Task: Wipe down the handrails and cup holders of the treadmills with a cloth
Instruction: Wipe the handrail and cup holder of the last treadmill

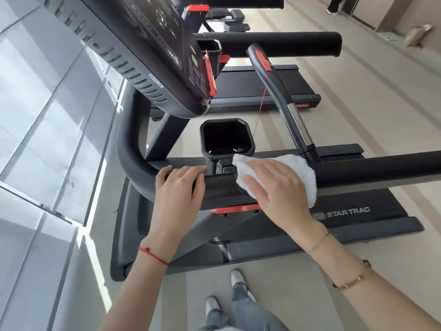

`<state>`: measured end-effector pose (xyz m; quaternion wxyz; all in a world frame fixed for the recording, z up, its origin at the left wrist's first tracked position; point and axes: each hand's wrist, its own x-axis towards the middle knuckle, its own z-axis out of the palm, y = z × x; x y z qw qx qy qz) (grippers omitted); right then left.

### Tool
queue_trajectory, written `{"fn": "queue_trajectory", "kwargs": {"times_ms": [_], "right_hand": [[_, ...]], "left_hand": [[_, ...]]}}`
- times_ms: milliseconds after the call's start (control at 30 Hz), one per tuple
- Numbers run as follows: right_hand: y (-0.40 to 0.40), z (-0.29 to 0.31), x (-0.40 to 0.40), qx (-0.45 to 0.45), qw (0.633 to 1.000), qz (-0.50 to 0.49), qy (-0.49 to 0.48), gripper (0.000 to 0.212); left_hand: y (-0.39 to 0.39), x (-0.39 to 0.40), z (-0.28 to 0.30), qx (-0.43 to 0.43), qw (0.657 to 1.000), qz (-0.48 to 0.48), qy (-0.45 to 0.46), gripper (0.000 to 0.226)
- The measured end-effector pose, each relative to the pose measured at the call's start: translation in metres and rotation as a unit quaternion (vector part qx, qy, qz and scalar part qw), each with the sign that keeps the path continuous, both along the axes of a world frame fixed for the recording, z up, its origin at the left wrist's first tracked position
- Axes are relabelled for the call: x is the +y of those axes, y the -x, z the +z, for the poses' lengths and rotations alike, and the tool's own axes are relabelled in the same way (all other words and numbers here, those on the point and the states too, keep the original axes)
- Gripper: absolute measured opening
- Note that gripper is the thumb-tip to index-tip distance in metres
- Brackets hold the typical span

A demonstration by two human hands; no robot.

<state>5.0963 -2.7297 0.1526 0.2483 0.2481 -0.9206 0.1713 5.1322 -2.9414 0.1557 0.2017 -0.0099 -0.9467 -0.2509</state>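
Observation:
A black padded handrail (372, 167) of the nearest treadmill runs across the middle of the view and curves away at the left. A folded white cloth (298, 169) is draped over it just right of the square black cup holder (226, 136). My right hand (274, 187) presses the cloth onto the rail with its fingers spread flat. My left hand (179, 189) lies on the rail left of the cup holder, fingers curled over the top of the bar.
The console (152, 51) hangs above at the upper left, with a chrome-and-black grip bar (286, 101) and a red safety cord beside it. A second treadmill's handrail (281, 44) and cup holder (211, 47) lie beyond. Glass wall on the left; my feet stand on the beige floor.

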Motion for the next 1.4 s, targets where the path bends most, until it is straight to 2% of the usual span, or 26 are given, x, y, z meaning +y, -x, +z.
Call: {"fn": "queue_trajectory", "kwargs": {"times_ms": [100,267,433,667,800,1167,1300,1400], "right_hand": [[-0.004,-0.005,-0.019,0.021,0.999,0.042,0.006,0.031],[0.006,-0.004,0.002,0.032,0.996,0.081,-0.009,0.032],[0.016,-0.009,0.033,0.053,0.998,0.034,0.006,0.033],[0.034,-0.012,0.085,0.071,0.997,0.021,0.015,0.032],[0.046,-0.01,0.131,0.07,0.997,0.018,0.024,0.035],[0.079,-0.011,0.268,0.064,0.997,-0.016,0.034,0.033],[0.084,-0.01,0.271,0.052,0.995,-0.071,0.035,0.035],[0.083,-0.012,0.268,0.066,0.996,-0.028,0.048,0.03]], "left_hand": [[0.0,0.01,0.002,-0.015,1.0,-0.005,0.0,0.023],[0.0,0.037,0.002,-0.032,0.999,-0.026,0.006,0.021],[0.002,0.065,0.006,-0.028,1.0,0.001,-0.013,0.028],[0.015,0.128,0.007,-0.023,0.999,-0.018,0.02,0.025],[0.026,0.17,0.006,-0.011,0.999,0.029,0.037,0.022],[0.052,0.282,0.002,-0.027,0.998,0.042,0.038,0.025],[0.057,0.305,0.001,-0.023,0.997,0.055,0.042,0.026],[0.058,0.317,0.001,-0.019,0.997,0.07,0.041,0.025]]}}
